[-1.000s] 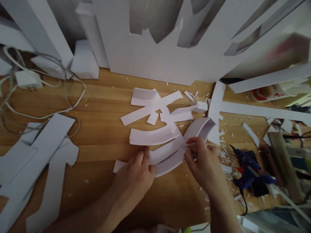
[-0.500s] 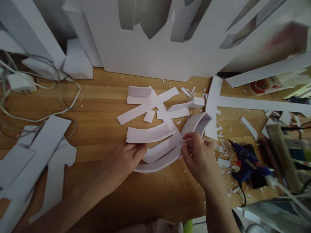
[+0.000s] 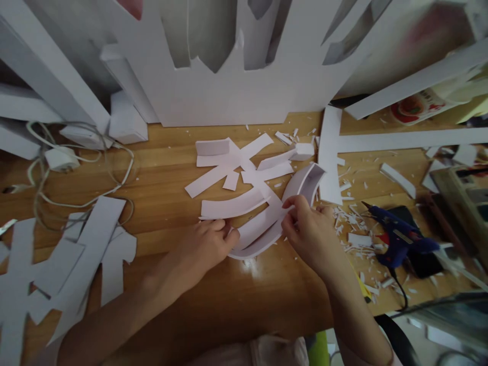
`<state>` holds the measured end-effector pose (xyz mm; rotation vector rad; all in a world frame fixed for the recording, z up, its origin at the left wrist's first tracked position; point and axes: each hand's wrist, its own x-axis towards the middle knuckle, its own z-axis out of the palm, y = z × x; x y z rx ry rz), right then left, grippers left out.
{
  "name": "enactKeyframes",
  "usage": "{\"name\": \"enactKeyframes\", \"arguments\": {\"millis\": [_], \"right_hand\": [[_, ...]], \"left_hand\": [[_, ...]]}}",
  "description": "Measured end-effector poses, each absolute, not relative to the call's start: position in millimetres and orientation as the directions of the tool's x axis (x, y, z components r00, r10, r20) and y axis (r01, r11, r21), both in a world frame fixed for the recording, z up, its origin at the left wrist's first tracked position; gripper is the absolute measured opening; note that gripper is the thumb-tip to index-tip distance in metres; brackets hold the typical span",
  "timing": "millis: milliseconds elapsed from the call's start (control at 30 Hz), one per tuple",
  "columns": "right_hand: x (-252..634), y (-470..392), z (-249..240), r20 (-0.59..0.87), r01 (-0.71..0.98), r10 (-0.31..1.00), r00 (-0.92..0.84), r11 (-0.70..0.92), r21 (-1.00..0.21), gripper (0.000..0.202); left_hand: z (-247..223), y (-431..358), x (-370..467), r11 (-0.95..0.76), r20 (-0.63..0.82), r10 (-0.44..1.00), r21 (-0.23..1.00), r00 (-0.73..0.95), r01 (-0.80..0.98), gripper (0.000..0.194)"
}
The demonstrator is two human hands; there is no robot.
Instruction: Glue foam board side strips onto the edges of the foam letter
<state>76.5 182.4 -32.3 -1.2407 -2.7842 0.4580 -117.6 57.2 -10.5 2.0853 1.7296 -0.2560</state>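
A white foam-board character shape [image 3: 263,188] lies flat on the wooden table, with thin strips standing on edge along parts of its outline. My left hand [image 3: 213,241] is at the lower left end of its curved stroke, fingers pressed around the white curved strip [image 3: 259,247]. At the stroke's right side, my right hand [image 3: 307,223] pinches the curved wall between thumb and index finger. Just above that hand, the raised hooked end [image 3: 305,180] forms an open channel.
A blue glue gun [image 3: 400,236] lies at the right among white scraps. Cut board pieces [image 3: 87,244] and a white cable with a plug [image 3: 61,158] are at the left. A large white panel [image 3: 229,96] stands behind.
The view has shifted a little. My left hand has moved right along the curved strip, covering more of its left end. My right hand stays at the same part of the shape.
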Motion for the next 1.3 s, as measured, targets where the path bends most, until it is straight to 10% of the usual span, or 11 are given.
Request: {"name": "enactKeyframes", "arguments": {"millis": [267,533,800,1300], "right_hand": [[80,182,-38,-0.025,0.716,0.749,-0.662,0.623,-0.314,0.021],[83,183,-37,0.017,0.672,0.708,-0.706,0.678,-0.298,0.016],[84,183,-39,0.066,0.641,0.698,-0.713,0.687,-0.342,0.01],[81,188,-37,-0.025,0.685,0.793,-0.609,0.51,-0.52,0.013]], "left_hand": [[-4,65,-112,-0.216,-0.499,0.83,0.122,0.248,0.969,0.03],[-41,24,-46,0.04,-0.028,0.999,-0.085,-0.043,0.996,0.029],[-41,37,-16,0.292,-0.045,0.956,0.132,-0.288,0.947,0.047],[-39,79,-6,0.405,-0.103,0.912,0.085,-0.396,0.91,0.02]]}}
